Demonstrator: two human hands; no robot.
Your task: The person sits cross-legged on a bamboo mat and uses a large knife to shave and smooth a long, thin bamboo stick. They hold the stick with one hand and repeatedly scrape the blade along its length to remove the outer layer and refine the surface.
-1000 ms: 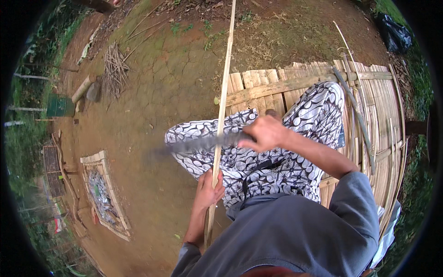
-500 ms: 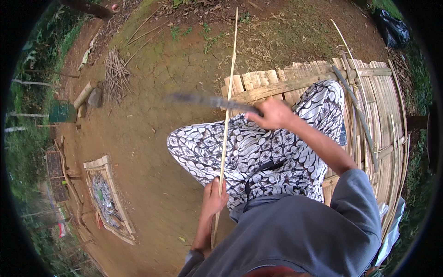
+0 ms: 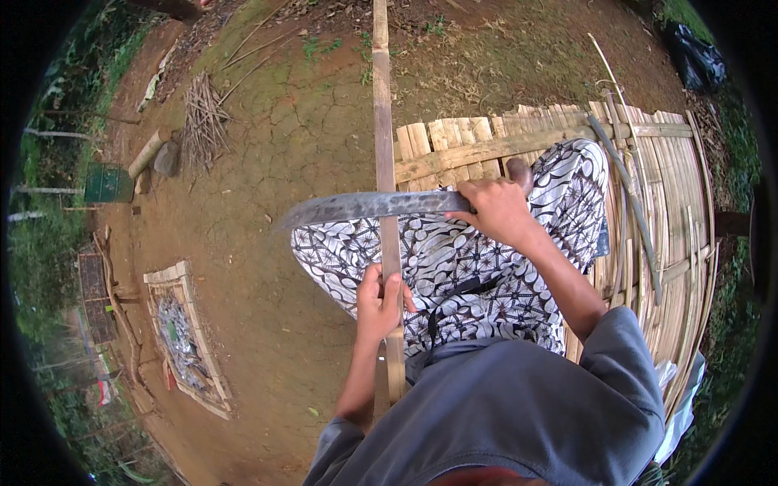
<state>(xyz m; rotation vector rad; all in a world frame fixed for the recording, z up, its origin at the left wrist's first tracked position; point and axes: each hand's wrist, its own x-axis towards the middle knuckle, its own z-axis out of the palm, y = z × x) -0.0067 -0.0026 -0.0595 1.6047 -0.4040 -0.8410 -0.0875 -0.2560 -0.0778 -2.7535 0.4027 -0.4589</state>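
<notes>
In my left hand [image 3: 381, 306] is a long bamboo strip [image 3: 384, 130], its flat brownish face up, running from beside my waist out past my knees. The fingers wrap round it, with the thumb on top. My right hand [image 3: 496, 209] grips the dark wooden handle of a machete [image 3: 340, 207]. Its broad grey blade points left and lies across the strip, above my left hand; I cannot tell whether it touches. Both are over my lap, which is covered by black-and-white patterned cloth [image 3: 454, 251].
I sit on a bamboo slat platform [image 3: 673, 178], with a grey stick [image 3: 628, 190] and thin strips lying on it at right. On the bare ground at left are a wooden frame [image 3: 207, 356] holding ashes, a bundle of twigs [image 3: 203, 121], a stone [image 3: 166, 159] and a green box [image 3: 109, 185].
The strip has turned from its narrow edge to its broad face. My left hand has moved forward along my lap. The machete has swung from a blur to nearly level across the strip.
</notes>
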